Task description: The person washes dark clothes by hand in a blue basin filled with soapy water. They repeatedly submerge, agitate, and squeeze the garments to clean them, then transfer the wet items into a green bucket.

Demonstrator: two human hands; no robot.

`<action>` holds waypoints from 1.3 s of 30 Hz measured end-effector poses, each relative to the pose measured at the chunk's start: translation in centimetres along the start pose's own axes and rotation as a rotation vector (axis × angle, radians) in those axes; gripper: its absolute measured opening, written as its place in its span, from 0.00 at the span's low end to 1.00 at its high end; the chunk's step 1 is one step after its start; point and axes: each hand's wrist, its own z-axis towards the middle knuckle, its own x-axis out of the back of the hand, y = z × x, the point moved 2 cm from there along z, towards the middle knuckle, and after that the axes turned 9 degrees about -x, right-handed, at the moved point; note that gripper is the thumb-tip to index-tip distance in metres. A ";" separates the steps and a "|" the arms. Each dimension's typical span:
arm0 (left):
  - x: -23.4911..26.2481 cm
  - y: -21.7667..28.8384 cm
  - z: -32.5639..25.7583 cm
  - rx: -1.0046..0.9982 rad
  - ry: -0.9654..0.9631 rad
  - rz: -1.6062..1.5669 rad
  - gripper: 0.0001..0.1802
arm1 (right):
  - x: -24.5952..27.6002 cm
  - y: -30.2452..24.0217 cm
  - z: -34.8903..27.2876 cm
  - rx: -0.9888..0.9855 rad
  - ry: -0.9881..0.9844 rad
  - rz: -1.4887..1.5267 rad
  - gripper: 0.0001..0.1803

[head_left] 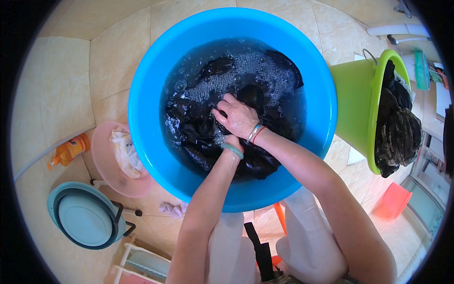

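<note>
A large blue basin (pixel 146 156) stands in front of me with dark, bubbly water in it. Black wet cloth (pixel 257 158) lies bunched in the water, partly under the surface. My right hand (pixel 239 117), with a silver bangle and a red string at its wrist, is closed over the black cloth near the middle, fingers bent. Just below it my left hand (pixel 232 140), wearing a pale green bangle, reaches into the water. Its fingers are hidden by the water, the cloth and my right hand.
A tilted green bucket (pixel 352 94) of dark clothes (pixel 399 128) stands on the right, touching or nearly touching the basin. Leftward are a pink basin (pixel 106 156) with white cloth, an orange bottle (pixel 71 150) and a teal folding basin (pixel 87 217). A red bucket (pixel 395 201) sits at lower right.
</note>
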 end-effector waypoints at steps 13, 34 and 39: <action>1.2 6.6 -3.8 0.133 -0.596 -0.655 0.41 | 6.4 -1.4 -5.9 0.269 0.000 0.567 0.14; -1.6 8.3 -3.5 0.118 -0.329 -0.520 0.33 | 8.7 2.8 -3.2 -0.189 0.408 0.833 0.13; -1.5 6.2 -1.5 0.183 -0.530 -0.627 0.35 | 4.8 -3.6 -9.8 0.417 0.202 -0.040 0.12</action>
